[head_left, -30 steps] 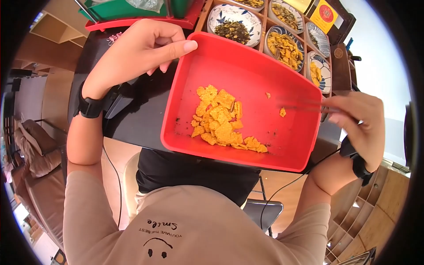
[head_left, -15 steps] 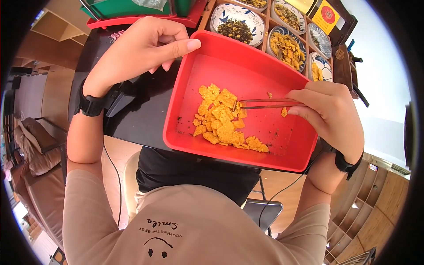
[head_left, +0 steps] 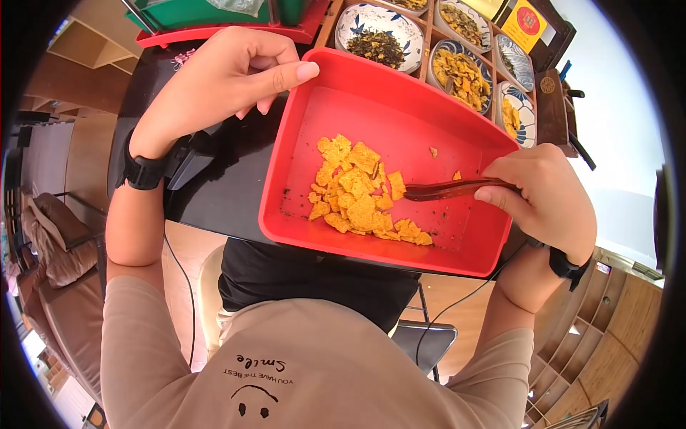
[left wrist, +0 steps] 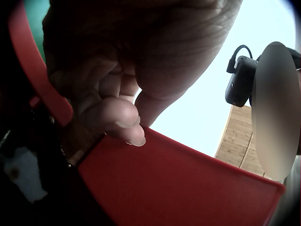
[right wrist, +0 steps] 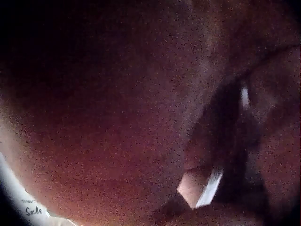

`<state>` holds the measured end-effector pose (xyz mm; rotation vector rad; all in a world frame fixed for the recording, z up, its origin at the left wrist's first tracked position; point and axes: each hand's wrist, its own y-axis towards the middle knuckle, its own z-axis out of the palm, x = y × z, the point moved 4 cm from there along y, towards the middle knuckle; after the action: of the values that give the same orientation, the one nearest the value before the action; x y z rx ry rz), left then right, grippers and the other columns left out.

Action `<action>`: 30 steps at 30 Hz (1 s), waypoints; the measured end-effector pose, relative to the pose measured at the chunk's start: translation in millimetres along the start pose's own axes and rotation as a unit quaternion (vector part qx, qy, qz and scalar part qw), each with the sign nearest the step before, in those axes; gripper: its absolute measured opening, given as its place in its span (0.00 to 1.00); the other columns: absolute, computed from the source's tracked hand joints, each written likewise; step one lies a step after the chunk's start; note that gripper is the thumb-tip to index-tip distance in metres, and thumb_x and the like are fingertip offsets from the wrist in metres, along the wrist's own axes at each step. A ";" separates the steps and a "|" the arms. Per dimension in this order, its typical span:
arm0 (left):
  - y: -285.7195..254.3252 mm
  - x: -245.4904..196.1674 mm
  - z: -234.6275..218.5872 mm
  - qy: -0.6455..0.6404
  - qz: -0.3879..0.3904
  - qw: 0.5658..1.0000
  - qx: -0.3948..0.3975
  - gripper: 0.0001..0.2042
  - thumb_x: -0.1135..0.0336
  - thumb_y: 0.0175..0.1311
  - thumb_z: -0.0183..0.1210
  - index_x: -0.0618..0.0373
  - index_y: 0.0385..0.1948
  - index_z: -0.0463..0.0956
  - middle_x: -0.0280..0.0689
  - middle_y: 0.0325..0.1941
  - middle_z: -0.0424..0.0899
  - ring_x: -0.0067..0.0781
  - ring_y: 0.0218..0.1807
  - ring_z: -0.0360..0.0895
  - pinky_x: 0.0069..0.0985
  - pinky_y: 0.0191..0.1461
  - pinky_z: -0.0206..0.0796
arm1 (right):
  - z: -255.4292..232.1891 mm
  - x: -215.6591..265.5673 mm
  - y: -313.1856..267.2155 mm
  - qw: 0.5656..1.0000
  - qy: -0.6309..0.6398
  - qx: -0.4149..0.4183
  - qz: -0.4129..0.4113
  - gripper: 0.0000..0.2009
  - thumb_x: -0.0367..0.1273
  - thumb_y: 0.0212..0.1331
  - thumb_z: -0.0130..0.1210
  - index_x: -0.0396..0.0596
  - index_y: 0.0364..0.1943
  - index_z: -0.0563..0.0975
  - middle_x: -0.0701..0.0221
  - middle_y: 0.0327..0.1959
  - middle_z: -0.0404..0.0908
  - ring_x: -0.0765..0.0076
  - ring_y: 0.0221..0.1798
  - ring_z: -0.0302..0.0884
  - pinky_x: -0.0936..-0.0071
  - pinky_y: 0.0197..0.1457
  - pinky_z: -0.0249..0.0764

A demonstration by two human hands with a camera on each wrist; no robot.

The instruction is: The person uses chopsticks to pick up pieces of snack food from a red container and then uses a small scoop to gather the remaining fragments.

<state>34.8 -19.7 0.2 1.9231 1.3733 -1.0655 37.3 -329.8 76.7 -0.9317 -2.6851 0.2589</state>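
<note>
Apparently picking a yellow flake (head_left: 396, 186) from the red tray (head_left: 400, 114).
Pinching tray with left hand (head_left: 221, 87), tongs (head_left: 446, 191) with right hand (head_left: 549, 199); next, probably squeeze and lift.

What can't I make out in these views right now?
Head: whether the tweezers grip the yellow flake at their tips; too small.
Head: the topmost bowl, cut off by the top edge.
Left wrist: contents of the red tray, hidden by its wall.
Right wrist: what the bright strip is; dark, grainy.

"YOU HAVE THE BEST Smile" on the beige shirt (head_left: 321, 372)
</note>
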 end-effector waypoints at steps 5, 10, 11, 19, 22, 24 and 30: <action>0.0 1.1 -0.1 0.002 0.005 1.000 0.001 0.21 0.49 0.76 0.60 0.56 0.25 0.78 0.24 0.17 0.73 0.10 0.18 0.66 0.14 0.21 0.57 | 9.2 6.8 9.3 0.999 0.001 -0.030 -0.031 0.11 0.37 0.58 0.67 0.44 0.31 0.84 0.60 0.26 0.82 0.48 0.32 0.81 0.58 0.35 0.75; 0.1 2.3 0.9 -0.006 0.013 1.000 -0.001 0.21 0.49 0.76 0.60 0.57 0.25 0.78 0.24 0.17 0.73 0.10 0.18 0.67 0.14 0.22 0.57 | 13.5 11.5 15.1 0.997 -0.003 -0.062 -0.048 0.11 0.38 0.59 0.66 0.44 0.33 0.83 0.61 0.27 0.82 0.50 0.32 0.81 0.59 0.33 0.75; 2.8 2.2 4.2 -0.007 0.018 1.000 -0.003 0.21 0.50 0.76 0.61 0.57 0.25 0.78 0.24 0.17 0.73 0.10 0.18 0.67 0.14 0.22 0.57 | 13.9 9.4 14.0 0.997 -0.002 -0.066 -0.052 0.11 0.38 0.59 0.66 0.44 0.33 0.83 0.61 0.27 0.82 0.50 0.32 0.82 0.60 0.32 0.75; 2.5 3.7 2.6 0.000 0.002 1.000 0.020 0.17 0.54 0.77 0.60 0.58 0.30 0.78 0.22 0.19 0.73 0.08 0.21 0.66 0.13 0.22 0.55 | 5.2 10.9 10.3 0.991 0.006 -0.116 -0.071 0.10 0.36 0.58 0.67 0.44 0.33 0.83 0.64 0.27 0.82 0.52 0.31 0.82 0.61 0.31 0.75; 2.4 3.2 2.7 -0.002 0.003 1.000 0.021 0.17 0.54 0.77 0.60 0.58 0.30 0.78 0.23 0.19 0.72 0.08 0.20 0.65 0.13 0.22 0.55 | 2.2 10.1 7.4 0.993 0.004 -0.097 -0.066 0.09 0.35 0.57 0.68 0.44 0.34 0.83 0.64 0.27 0.82 0.53 0.30 0.82 0.62 0.31 0.76; 2.3 3.2 2.8 -0.006 0.003 1.000 0.021 0.17 0.54 0.77 0.60 0.58 0.30 0.78 0.23 0.18 0.72 0.08 0.19 0.65 0.13 0.22 0.54 | 1.4 10.4 6.4 0.992 0.006 -0.100 -0.074 0.09 0.35 0.57 0.68 0.44 0.33 0.83 0.64 0.26 0.82 0.52 0.30 0.82 0.61 0.31 0.75; 2.5 3.5 2.8 0.003 -0.001 1.000 0.018 0.18 0.54 0.77 0.60 0.58 0.30 0.78 0.23 0.18 0.72 0.08 0.19 0.65 0.13 0.22 0.54 | 4.3 7.2 5.2 0.996 0.002 -0.070 -0.056 0.10 0.36 0.57 0.68 0.44 0.31 0.82 0.63 0.26 0.81 0.51 0.31 0.81 0.60 0.32 0.75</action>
<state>36.9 -21.0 -4.3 1.9524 1.3681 -1.0926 33.5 -321.5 72.8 -0.8155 -2.7695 0.0444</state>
